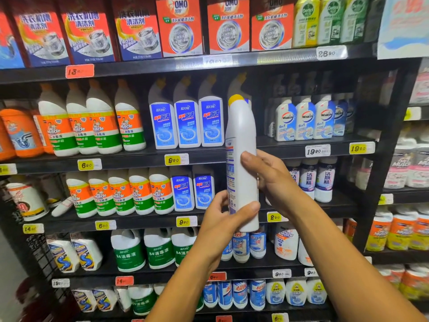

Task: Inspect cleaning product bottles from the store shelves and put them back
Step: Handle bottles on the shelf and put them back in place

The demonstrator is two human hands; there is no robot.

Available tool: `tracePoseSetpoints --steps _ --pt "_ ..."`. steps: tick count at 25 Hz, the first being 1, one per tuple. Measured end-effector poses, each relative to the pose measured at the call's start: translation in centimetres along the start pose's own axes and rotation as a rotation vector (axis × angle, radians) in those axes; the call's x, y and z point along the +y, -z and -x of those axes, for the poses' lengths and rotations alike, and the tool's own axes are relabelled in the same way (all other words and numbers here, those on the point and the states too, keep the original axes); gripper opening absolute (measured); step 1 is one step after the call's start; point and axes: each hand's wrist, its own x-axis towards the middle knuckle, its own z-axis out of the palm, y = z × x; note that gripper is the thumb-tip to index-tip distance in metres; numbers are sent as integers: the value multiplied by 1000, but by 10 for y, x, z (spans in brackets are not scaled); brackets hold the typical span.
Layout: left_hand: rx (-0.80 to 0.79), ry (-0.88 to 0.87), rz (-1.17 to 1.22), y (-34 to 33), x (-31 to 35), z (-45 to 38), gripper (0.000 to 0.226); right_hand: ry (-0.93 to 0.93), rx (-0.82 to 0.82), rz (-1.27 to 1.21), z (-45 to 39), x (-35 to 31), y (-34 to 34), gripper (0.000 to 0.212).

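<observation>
Mid-inspection: left hand (219, 220) and right hand (269, 175) both wrap the white bottle (242, 163), upright off the shelf (278, 141). Put-back still pending.

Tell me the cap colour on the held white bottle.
Yellow cap, clearest in the head view.

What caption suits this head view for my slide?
Both hands, left and right, hold a white yellow-capped plastic bottle upright before black store shelves.
</observation>
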Motion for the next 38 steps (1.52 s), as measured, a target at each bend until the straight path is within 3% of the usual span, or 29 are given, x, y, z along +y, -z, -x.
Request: tracePoseSetpoints --steps 14,21,24,27,31,38 --pt "-72 11 60 7 6 -3 64 -43 31 -10 -1 -5 0 56" --pt "-377 131 541 11 3 -3 73 -127 -43 -387 -1 4 7 33" --pt "-448 185 616 17 0 -3 80 -98 -54 -304 2 4 9 33" --pt "-366 169 598 23 4 -6 75 -40 40 -178 2 1 10 36" --pt "-146 11 186 24 13 -13 46 -4 138 -79 -1 -3 9 45" --pt "-62 -93 186 25 14 -13 45 -14 7 -109 -2 -8 14 36"
